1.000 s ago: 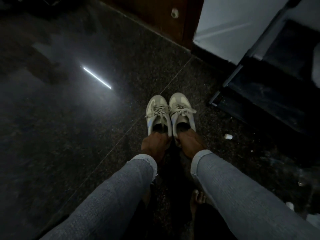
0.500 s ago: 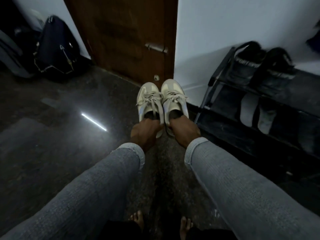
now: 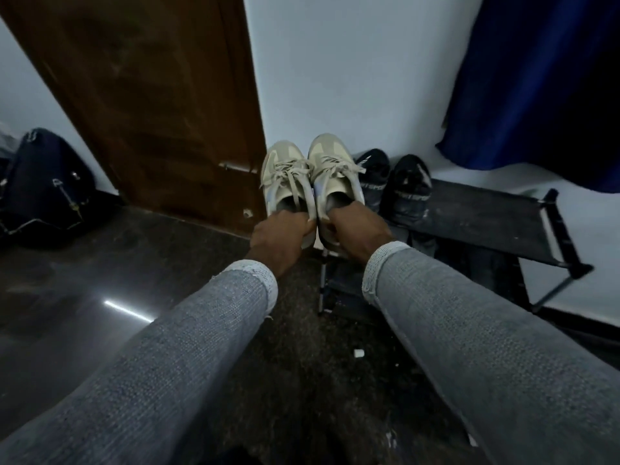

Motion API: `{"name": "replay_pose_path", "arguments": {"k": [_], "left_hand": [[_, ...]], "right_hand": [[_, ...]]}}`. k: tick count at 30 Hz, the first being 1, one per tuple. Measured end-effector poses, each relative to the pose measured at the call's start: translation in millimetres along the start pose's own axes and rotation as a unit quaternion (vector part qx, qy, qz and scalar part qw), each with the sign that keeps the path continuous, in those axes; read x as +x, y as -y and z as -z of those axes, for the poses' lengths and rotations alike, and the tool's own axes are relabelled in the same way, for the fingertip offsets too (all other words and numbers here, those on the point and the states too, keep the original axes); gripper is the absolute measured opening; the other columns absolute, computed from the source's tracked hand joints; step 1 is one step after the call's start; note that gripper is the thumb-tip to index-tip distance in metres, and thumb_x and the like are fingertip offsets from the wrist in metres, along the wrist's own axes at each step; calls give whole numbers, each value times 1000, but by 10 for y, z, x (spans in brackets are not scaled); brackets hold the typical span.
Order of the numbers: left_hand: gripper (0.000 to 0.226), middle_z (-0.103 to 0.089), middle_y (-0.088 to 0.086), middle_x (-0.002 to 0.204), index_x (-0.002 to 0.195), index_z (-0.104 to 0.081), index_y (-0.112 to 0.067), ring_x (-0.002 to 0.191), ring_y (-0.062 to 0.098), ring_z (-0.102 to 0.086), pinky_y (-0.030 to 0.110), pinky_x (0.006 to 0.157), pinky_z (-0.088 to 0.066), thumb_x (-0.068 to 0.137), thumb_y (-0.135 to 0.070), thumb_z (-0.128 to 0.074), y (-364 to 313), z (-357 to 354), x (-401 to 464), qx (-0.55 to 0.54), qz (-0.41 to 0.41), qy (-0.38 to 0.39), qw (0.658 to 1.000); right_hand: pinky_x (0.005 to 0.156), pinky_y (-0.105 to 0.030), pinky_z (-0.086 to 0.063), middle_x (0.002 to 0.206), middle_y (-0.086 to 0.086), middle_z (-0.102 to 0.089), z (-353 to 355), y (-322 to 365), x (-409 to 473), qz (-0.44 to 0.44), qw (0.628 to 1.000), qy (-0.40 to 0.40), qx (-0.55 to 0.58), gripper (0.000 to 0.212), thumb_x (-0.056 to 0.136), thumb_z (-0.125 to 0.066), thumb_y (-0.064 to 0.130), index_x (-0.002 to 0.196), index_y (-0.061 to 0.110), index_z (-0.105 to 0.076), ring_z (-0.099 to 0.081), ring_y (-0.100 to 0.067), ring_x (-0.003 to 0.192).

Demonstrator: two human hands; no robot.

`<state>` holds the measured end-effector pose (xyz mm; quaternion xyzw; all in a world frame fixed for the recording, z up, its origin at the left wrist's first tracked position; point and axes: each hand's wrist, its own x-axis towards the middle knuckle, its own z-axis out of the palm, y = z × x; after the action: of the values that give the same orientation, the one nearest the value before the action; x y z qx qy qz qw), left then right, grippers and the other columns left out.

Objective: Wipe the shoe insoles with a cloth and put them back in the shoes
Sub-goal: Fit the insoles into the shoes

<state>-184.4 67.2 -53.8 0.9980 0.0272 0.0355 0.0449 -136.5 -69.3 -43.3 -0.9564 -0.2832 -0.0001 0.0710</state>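
— Where were the sneakers?

— Both were held up off the floor, side by side and touching, toes pointing away. The left hand (image 3: 281,234) gripped the heel of the left beige sneaker (image 3: 285,182), fingers curled round its collar; the right hand (image 3: 355,229) gripped the heel of the right beige sneaker (image 3: 335,172) the same way, fingers tucked into the opening.

— And the insoles?

— I could not tell; the openings were dark.

— What was around them?

— A black shoe rack (image 3: 486,223) lay to the right, with a pair of black shoes (image 3: 392,186) on its top shelf just beside the right sneaker. Behind stood a brown wooden door (image 3: 151,95), a dark bag (image 3: 43,182) far left, and a blue curtain (image 3: 536,78) at upper right.
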Motion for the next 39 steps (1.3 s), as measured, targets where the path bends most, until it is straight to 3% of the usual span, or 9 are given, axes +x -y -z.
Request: {"name": "replay_pose_path", "arguments": {"k": [9, 14, 23, 27, 31, 39], "left_hand": [[19, -65, 12, 107, 106, -59, -16, 98, 35, -62, 41, 78, -49, 97, -31, -53, -941, 55, 586, -21, -99, -45, 994], [24, -64, 14, 111, 113, -59, -15, 103, 35, -62, 45, 82, -53, 93, -29, -58, -1547, -29, 883, -24, -161, -43, 986], [27, -62, 13, 117, 118, -57, -15, 109, 34, -60, 41, 82, -48, 95, -28, -54, -2322, -287, 1240, -24, -204, -4, 979], [27, -62, 14, 118, 118, -57, -15, 110, 34, -59, 42, 84, -49, 95, -28, -55, -2455, -447, 1377, -28, -214, 3, 976], [29, -62, 13, 117, 117, -57, -15, 109, 33, -60, 42, 84, -50, 91, -28, -62, -2527, -614, 1525, -27, -219, 14, 975], [26, -62, 12, 117, 115, -58, -16, 108, 32, -60, 40, 82, -48, 90, -24, -63, -2597, -899, 1838, -27, -224, 32, 974]], "right_hand": [[77, -33, -44, 120, -14, -57, 414, -1032, -205, -102, 994, -21, -31, 27, 95, -50, 20, 120, 11, -57, -59, -31, 105], [72, -31, -38, 118, -14, -55, 484, -1675, -375, -194, 980, -23, 28, 27, 92, -49, 24, 114, 12, -58, -58, -33, 103], [69, -31, -42, 100, -17, -57, 429, -2417, -679, -186, 982, -41, -10, 7, 85, -55, 9, 87, 15, -55, -60, -35, 90], [66, -31, -42, 95, -16, -60, 267, -2637, -641, -182, 982, -46, -5, 20, 82, -55, 7, 78, 22, -44, -61, -34, 85], [70, -32, -42, 102, -17, -58, 130, -2799, -590, -202, 978, -53, -7, 11, 88, -53, 9, 96, 13, -60, -60, -36, 92], [71, -31, -41, 108, -19, -62, -153, -3101, -421, -209, 977, -41, -6, 17, 90, -55, 12, 105, 8, -60, -60, -36, 97]]}}
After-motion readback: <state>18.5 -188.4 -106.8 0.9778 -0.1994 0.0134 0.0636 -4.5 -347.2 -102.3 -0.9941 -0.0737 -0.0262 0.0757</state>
